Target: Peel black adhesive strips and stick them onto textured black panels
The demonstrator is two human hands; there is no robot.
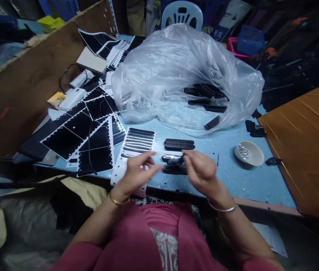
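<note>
My left hand (137, 171) is over a white sheet (120, 169) bearing rows of glossy black strips (139, 139). Its thumb and forefinger point right and stand apart, with nothing visible between them. Closed in a pinch, my right hand (203, 171) holds a small dark strip (182, 158), whose far part is hard to make out. Just under that strip lie slim black bars (172, 157), one with a shiny top. Behind them, black bars with a textured face (179, 144) lie side by side on the blue table (204, 143).
A big clear plastic bag (170, 64) holding black bars (204, 92) fills the table's rear. A white bowl (255, 153) of small shiny parts stands right, near a thin dark pin (217, 159). Black cut sheets (72, 131) overlap at left beside a brown board (35, 71).
</note>
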